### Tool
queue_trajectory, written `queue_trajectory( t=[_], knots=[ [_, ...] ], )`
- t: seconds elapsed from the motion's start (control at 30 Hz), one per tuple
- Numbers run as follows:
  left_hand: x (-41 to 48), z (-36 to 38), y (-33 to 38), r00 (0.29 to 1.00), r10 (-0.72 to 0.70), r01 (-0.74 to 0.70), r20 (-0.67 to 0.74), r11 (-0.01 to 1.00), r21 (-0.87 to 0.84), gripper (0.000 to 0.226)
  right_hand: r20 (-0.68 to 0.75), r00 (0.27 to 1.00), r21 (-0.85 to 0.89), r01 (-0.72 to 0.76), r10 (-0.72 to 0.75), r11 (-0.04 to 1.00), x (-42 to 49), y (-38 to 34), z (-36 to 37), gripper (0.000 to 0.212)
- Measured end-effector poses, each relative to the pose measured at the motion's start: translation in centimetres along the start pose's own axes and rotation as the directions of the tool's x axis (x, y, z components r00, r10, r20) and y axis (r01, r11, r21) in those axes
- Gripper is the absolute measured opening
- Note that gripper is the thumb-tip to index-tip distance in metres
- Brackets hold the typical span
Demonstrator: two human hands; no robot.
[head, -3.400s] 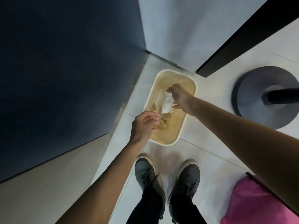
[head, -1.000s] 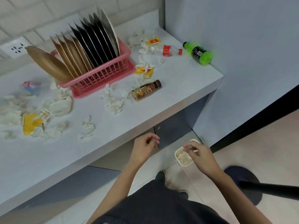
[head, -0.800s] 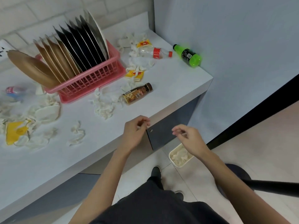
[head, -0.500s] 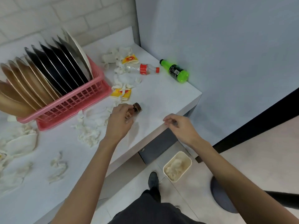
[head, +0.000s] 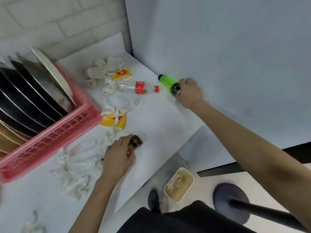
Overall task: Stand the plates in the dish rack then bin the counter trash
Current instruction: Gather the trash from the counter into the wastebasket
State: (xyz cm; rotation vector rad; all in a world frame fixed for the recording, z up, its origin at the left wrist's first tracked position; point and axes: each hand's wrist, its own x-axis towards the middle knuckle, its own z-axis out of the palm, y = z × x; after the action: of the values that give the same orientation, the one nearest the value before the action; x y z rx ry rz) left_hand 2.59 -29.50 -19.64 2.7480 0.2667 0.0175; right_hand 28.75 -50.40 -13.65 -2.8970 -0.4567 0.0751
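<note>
White smooth counter (head: 159,125); both arms reached for cylinders of trash.
Left hand (head: 117,158) curled round the near brown bottle (head: 135,142); right hand (head: 189,94) clasped the far green bottle (head: 168,82); plates (head: 25,95) stood in the pink lattice rack (head: 55,137).

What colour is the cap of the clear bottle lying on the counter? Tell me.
The cap is red; head view shows it best.

I see a white brick-tile wall (head: 50,19) behind the white laminate counter (head: 159,115), a plain pale-blue side panel (head: 227,39), and beige floor tiles (head: 203,187) below.
</note>
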Motion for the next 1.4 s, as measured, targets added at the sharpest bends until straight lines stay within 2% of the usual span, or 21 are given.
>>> queue_trajectory(
  t=[0.07,0.17,0.3,0.53,0.63,0.73,0.9,1.13,1.23,1.4],
  knots=[
    [0.1,-0.1,0.0,1.0,-0.015,0.015,0.003,1.0,-0.007,0.062,0.059,0.998,-0.121,-0.021,0.028,0.992,1.7,-1.0,0.5,0.047],
    [0.2,-0.4,0.0,1.0,-0.022,0.022,0.0,0.999,-0.029,0.061,0.151,0.982,-0.208,-0.083,0.115,0.975,3.1,-2.1,1.7,0.05],
    [0.2,-0.6,0.1,1.0,-0.031,0.031,0.002,0.998,-0.052,0.059,0.131,0.982,-0.232,-0.1,0.134,0.967,3.0,-1.7,2.9,0.063],
    [0.3,-1.0,0.2,0.999,-0.007,0.009,0.034,0.997,-0.072,0.059,0.107,0.982,-0.085,-0.145,0.154,0.986,-2.2,-0.1,1.6,0.078],
    [0.6,-1.4,0.3,0.997,0.001,0.005,0.073,0.996,-0.088,0.058,0.082,0.982,0.014,-0.171,0.17,0.985,-7.3,0.9,1.0,0.08],
    [0.6,-1.6,0.6,0.993,0.044,-0.029,0.108,0.989,-0.143,0.059,0.119,0.972,0.127,-0.218,0.204,0.968,-13.1,2.2,0.8,0.086],
    [-1.7,-1.5,4.3,0.979,0.163,-0.131,0.125,0.965,-0.226,0.057,0.138,0.959,0.249,-0.275,0.247,0.929,-24.3,4.3,0.9,0.086],
    [-12.3,2.2,11.7,0.933,0.26,-0.138,0.247,0.896,-0.423,0.057,0.139,0.945,0.429,-0.326,0.295,0.842,-40.0,6.9,2.7,0.085],
    [-17.0,3.9,13.6,0.921,0.303,-0.154,0.245,0.861,-0.484,0.055,0.149,0.94,0.53,-0.338,0.307,0.777,-45.5,7.6,4.2,0.083],
    [-23.7,5.1,15.0,0.923,0.239,-0.017,0.301,0.809,-0.588,0.043,0.224,0.92,0.658,-0.387,0.323,0.646,-52.9,7.4,5.7,0.084]
  ],
)
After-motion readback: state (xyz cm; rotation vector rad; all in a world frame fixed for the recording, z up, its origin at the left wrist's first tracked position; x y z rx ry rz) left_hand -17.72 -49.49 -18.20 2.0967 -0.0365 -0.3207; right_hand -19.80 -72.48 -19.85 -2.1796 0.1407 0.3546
